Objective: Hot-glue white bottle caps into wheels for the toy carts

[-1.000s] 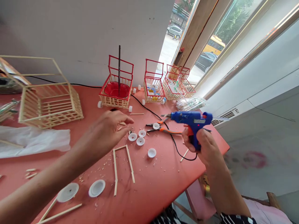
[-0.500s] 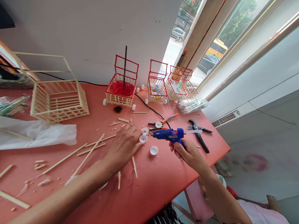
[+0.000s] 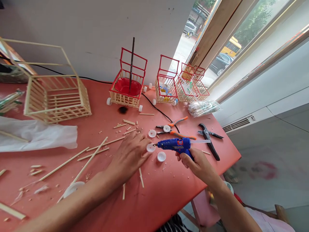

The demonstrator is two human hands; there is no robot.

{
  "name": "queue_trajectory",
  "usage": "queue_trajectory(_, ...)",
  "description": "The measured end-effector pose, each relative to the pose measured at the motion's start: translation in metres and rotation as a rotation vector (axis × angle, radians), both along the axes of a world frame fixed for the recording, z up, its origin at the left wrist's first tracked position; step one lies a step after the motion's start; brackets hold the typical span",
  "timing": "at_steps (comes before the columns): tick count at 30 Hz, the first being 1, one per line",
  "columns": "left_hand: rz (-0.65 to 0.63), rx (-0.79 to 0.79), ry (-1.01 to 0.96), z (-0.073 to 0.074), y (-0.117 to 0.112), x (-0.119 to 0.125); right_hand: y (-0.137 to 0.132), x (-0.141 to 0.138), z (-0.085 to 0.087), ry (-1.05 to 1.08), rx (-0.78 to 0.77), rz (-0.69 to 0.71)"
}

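My right hand grips a blue hot glue gun by its handle, with a clear glue stick poking out of the back. Its nozzle is over the rim of a white plastic cap. That cap is pinched in the fingers of my left hand, down on the table; part of the grip is hidden. Just beyond lies a second white cap, and nearer to me is another cap. One more cap rests on orange-handled pliers.
On the red table stand a plain stick cart frame and red-trimmed stick carts, one holding a red bowl. Black cutters lie to the right. Loose wooden sticks and crumbs are scattered at left. A black cord runs behind.
The nozzle has come from between two caps onto the cap in my left hand. That cap is now apart from the one beyond it. The view has shifted slightly.
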State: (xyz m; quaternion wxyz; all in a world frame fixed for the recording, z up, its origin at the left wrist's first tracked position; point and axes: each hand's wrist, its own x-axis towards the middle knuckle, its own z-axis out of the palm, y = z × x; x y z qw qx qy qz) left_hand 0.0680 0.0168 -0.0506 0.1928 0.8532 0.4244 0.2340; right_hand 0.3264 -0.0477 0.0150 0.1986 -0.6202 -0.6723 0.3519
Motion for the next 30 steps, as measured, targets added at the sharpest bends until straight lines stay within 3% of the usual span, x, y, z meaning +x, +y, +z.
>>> queue_trajectory(10, -0.007, -0.007, -0.018, -0.005, -0.005, 0.0, -0.002, -0.006, -0.001, -0.169, 0.014, 0.056)
queue_trajectory(22, -0.011, 0.02, -0.025, -0.01, -0.004, -0.001, -0.001, -0.009, -0.001, -0.221, 0.032, 0.067)
queue_trajectory(30, -0.009, 0.002, -0.02, -0.009, -0.004, 0.0, -0.001, -0.011, -0.005, -0.264, 0.158, 0.07)
